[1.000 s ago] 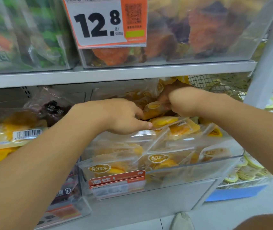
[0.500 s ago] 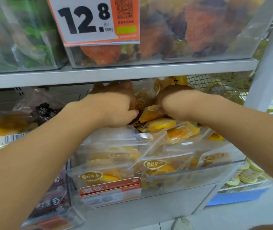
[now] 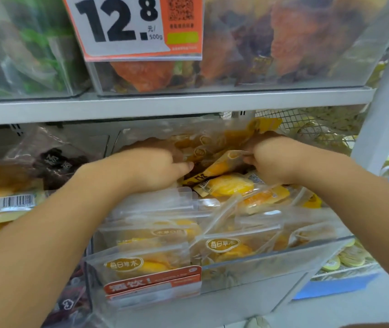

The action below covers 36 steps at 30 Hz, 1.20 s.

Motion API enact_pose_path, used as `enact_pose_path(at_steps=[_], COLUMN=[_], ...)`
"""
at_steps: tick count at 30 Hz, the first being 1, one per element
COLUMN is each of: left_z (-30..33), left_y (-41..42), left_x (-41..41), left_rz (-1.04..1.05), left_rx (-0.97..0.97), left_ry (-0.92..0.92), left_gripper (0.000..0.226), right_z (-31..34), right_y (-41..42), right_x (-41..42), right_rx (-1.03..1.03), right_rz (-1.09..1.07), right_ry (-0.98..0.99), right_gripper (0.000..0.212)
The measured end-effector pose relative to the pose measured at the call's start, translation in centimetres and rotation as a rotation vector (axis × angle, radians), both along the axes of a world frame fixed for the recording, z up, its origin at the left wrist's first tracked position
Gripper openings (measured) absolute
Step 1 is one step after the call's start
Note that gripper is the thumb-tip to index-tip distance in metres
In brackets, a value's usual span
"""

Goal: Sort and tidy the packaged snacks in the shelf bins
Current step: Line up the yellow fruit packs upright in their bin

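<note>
Mango packets [image 3: 226, 185] were being sorted at the rear of a clear bin [image 3: 271, 256]; one packet [image 3: 224, 163] was pinched by the right hand [image 3: 271, 159], the left hand [image 3: 151, 169] curled among others, its grip unclear; flat restacking was judged next.

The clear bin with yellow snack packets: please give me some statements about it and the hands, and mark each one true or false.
1. Both hands reach into the clear bin of yellow snack packets. True.
2. The right hand pinches a yellow packet at the back of the bin. True.
3. The price sign on the bin above reads 21.8. False: it reads 12.8.
4. The left hand rests on the shelf edge above. False: it is below that shelf, among the packets.
5. The bin is lifted off the shelf. False: it sits on it.
</note>
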<state>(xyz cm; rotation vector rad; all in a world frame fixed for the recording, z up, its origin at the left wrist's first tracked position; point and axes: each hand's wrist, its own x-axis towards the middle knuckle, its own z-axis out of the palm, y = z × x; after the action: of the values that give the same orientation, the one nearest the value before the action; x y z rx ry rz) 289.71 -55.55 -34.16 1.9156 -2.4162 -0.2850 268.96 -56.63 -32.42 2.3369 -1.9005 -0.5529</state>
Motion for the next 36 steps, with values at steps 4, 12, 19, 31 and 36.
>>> enact_pose_path(at_steps=[4, 12, 19, 31, 36], left_z=[0.5, 0.6, 0.5, 0.8, 1.1], left_y=[0.0, 0.0, 0.3, 0.5, 0.4], left_x=[0.1, -0.4, -0.4, -0.4, -1.9], left_rz=[0.018, -0.017, -0.027, 0.042, -0.126], left_rx=[-0.004, -0.017, 0.018, 0.043, -0.151], left_ry=[0.095, -0.014, 0.063, 0.117, 0.141], left_gripper=[0.027, 0.028, 0.017, 0.037, 0.023], right_z=[1.6, -0.2, -0.9, -0.6, -0.3], right_y=[0.4, 2.3, -1.0, -1.2, -0.3], right_x=[1.7, 2.0, 2.1, 2.7, 0.9], right_rx=[-0.008, -0.065, -0.167, -0.309, -0.208], right_rz=[-0.037, 0.165, -0.043, 0.007, 0.028], right_ry=[-0.126, -0.368, -0.189, -0.297, -0.355], right_gripper=[0.003, 0.032, 0.030, 0.022, 0.035])
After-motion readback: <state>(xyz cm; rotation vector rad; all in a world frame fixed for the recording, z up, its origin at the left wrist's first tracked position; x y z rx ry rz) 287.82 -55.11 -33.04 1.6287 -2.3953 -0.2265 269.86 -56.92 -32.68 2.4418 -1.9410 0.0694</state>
